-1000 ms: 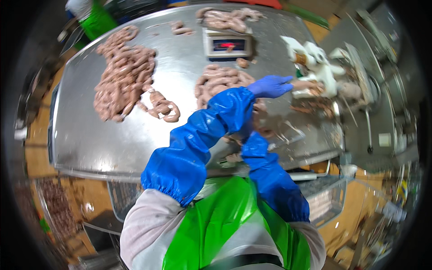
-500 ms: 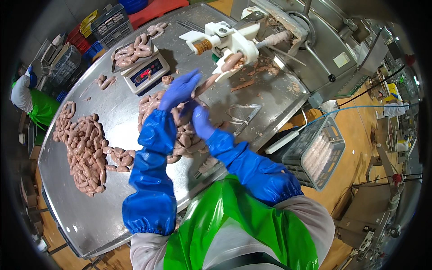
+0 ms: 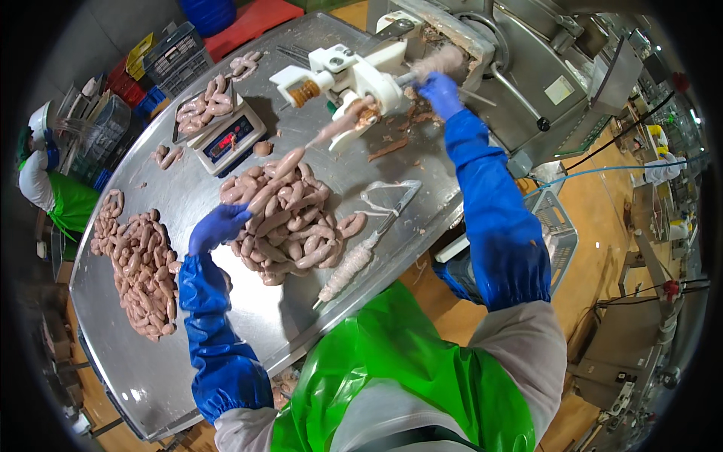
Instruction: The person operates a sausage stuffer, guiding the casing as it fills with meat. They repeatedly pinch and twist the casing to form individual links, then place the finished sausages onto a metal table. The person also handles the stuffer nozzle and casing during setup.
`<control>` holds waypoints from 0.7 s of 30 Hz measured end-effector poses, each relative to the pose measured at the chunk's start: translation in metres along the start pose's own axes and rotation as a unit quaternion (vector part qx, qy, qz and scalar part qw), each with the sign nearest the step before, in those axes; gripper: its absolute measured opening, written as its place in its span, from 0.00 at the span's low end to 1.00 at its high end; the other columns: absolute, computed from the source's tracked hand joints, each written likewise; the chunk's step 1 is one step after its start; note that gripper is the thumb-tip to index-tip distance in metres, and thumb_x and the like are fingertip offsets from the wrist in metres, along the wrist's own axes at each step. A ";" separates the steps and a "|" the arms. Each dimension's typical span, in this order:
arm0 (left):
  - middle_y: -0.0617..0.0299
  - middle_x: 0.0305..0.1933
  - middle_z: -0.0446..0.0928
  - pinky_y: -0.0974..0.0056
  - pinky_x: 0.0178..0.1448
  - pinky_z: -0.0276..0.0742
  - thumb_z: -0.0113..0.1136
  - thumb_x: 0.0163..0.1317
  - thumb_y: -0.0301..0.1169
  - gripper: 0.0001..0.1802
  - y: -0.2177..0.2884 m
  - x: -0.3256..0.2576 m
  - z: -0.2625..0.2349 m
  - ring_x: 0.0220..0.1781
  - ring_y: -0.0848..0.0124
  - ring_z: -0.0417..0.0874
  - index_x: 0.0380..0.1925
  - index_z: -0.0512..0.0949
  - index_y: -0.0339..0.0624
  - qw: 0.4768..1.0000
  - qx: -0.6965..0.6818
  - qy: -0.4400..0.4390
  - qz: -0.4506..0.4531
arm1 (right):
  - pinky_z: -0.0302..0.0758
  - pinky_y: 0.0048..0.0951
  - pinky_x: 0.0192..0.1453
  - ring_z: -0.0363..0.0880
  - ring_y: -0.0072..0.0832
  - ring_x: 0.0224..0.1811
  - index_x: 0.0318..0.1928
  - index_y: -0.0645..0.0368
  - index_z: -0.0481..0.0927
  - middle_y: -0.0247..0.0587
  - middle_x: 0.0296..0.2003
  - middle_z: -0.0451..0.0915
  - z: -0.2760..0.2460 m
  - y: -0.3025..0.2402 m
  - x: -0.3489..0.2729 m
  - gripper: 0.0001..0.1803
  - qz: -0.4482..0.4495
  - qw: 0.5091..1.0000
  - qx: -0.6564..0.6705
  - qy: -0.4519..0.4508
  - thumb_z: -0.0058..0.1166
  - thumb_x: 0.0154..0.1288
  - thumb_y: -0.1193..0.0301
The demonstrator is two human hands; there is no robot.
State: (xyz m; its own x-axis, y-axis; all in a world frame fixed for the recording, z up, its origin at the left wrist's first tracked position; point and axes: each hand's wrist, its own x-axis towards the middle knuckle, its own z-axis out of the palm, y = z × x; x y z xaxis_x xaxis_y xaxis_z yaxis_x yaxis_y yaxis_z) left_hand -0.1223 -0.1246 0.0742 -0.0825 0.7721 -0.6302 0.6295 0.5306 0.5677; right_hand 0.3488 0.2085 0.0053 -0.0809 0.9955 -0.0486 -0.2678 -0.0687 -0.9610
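Both hands have parted since half a second ago: then close together near the centre, they are now spread, the left at left of centre and the right toward the upper right. Largest is the metal worktop, running from the lower left to the top of the frame. A steel machine fills the upper right. At the centre lies a coiled heap of sausages; a second heap lies at the left. From the machine, a white fitting reaches out over the worktop at upper centre. A digital scale stands upper left of centre, bearing a tray of sausages.

At the centre heap's left edge, the left hand has its fingers at a long sausage whose strand leads up to the fitting; whether they close on it I cannot tell. By the blurred casing, the right hand has bent fingers, grip unclear. Smaller, a pale ruffled casing stick lies below the centre heap.
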 end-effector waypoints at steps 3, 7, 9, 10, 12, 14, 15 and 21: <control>0.72 0.15 0.66 0.68 0.17 0.57 0.58 0.67 0.49 0.20 -0.040 -0.002 -0.015 0.13 0.80 0.61 0.46 0.83 0.48 0.990 0.090 0.005 -0.113 | 0.78 0.34 0.52 0.81 0.32 0.46 0.49 0.60 0.77 0.42 0.44 0.82 -0.012 -0.001 0.007 0.14 -0.003 1.000 -0.013 0.016 0.42 0.72 0.68; 0.66 0.17 0.73 0.65 0.24 0.68 0.64 0.60 0.45 0.15 -0.104 0.011 -0.023 0.18 0.74 0.72 0.39 0.86 0.48 0.988 0.106 -0.016 -0.111 | 0.78 0.32 0.50 0.81 0.32 0.46 0.51 0.63 0.77 0.43 0.43 0.82 -0.031 -0.009 0.013 0.15 -0.127 0.966 -0.198 -0.107 0.45 0.70 0.68; 0.57 0.26 0.83 0.57 0.35 0.77 0.65 0.56 0.41 0.12 -0.103 0.021 -0.014 0.28 0.61 0.83 0.37 0.87 0.51 0.972 0.225 0.052 -0.049 | 0.78 0.32 0.49 0.81 0.30 0.44 0.51 0.64 0.77 0.42 0.43 0.82 -0.038 -0.015 0.020 0.15 0.003 0.989 -0.057 -0.138 0.46 0.69 0.70; 0.54 0.34 0.84 0.55 0.40 0.78 0.65 0.55 0.41 0.12 -0.090 0.022 -0.010 0.35 0.54 0.84 0.36 0.87 0.49 0.922 0.355 0.100 0.114 | 0.79 0.33 0.49 0.81 0.29 0.44 0.51 0.64 0.77 0.41 0.43 0.82 -0.040 -0.018 0.021 0.15 -0.036 0.991 -0.065 -0.111 0.46 0.70 0.69; 0.50 0.38 0.83 0.53 0.47 0.77 0.62 0.59 0.40 0.16 -0.028 0.038 0.015 0.40 0.52 0.82 0.46 0.84 0.51 0.916 0.300 0.234 0.127 | 0.79 0.34 0.49 0.81 0.29 0.43 0.51 0.64 0.77 0.41 0.43 0.82 -0.041 -0.026 0.025 0.15 -0.092 0.990 -0.075 -0.079 0.46 0.70 0.69; 0.45 0.45 0.80 0.54 0.50 0.76 0.59 0.65 0.40 0.20 0.053 0.048 0.049 0.45 0.49 0.81 0.55 0.78 0.48 0.893 0.107 0.320 0.297 | 0.79 0.31 0.47 0.81 0.28 0.41 0.50 0.65 0.78 0.41 0.42 0.82 -0.041 -0.034 0.025 0.15 -0.021 0.997 -0.065 0.023 0.46 0.71 0.68; 0.45 0.44 0.79 0.53 0.49 0.76 0.60 0.64 0.41 0.22 0.095 0.057 0.070 0.44 0.48 0.81 0.55 0.78 0.45 0.808 0.124 0.415 0.400 | 0.80 0.30 0.46 0.82 0.28 0.42 0.50 0.66 0.77 0.41 0.41 0.82 -0.041 -0.039 0.024 0.15 -0.003 0.999 -0.047 0.007 0.46 0.70 0.69; 0.49 0.36 0.79 0.55 0.40 0.75 0.65 0.59 0.46 0.25 0.225 0.111 0.116 0.37 0.55 0.80 0.56 0.78 0.51 0.805 0.158 0.427 0.381 | 0.81 0.29 0.43 0.83 0.29 0.39 0.45 0.65 0.80 0.43 0.40 0.83 -0.041 -0.054 0.013 0.13 0.013 0.989 -0.101 0.104 0.46 0.70 0.70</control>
State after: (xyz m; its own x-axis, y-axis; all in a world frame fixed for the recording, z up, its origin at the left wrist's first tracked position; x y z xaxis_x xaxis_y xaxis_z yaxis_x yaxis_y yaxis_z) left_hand 0.1000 0.0398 0.0705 0.0043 0.8623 0.5064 0.9025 -0.2214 0.3694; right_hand 0.4018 0.2274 0.0449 0.1192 0.9869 -0.1089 -0.0692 -0.1011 -0.9925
